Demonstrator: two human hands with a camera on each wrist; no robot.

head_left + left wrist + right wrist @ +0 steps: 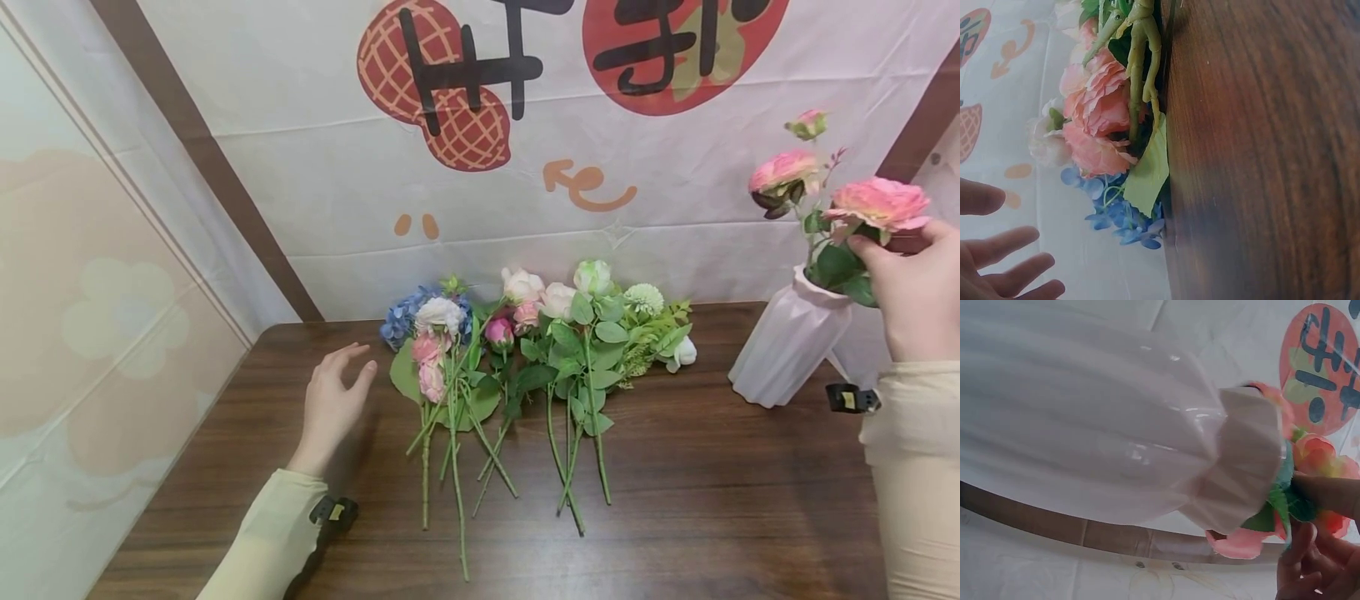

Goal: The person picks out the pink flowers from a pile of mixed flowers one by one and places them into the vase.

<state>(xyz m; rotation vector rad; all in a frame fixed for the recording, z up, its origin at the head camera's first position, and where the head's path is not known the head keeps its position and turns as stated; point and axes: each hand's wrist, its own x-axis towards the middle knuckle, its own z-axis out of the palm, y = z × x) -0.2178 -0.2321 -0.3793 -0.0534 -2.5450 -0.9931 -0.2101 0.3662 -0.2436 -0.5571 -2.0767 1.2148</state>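
Note:
A white pleated vase [791, 342] stands at the right of the table, with several pink flowers rising from its mouth. My right hand [921, 287] pinches a large pink flower [881, 204] just under its bloom, above the vase's rim. In the right wrist view, my fingers [1329, 494] grip it among green leaves [1279, 494] beside the vase mouth [1247, 456]. My left hand [335, 404] hovers over the table at the left, its fingers loosely spread and holding nothing. Nearest to it are a blue hydrangea [408, 315] and pink blooms [429, 367] in the flower pile.
Several more stems lie across the middle of the brown wooden table [675, 500], among them white roses [557, 300], a pale green pompom flower [645, 297] and leafy greenery [652, 342]. Behind the table hangs a printed white cloth [300, 167].

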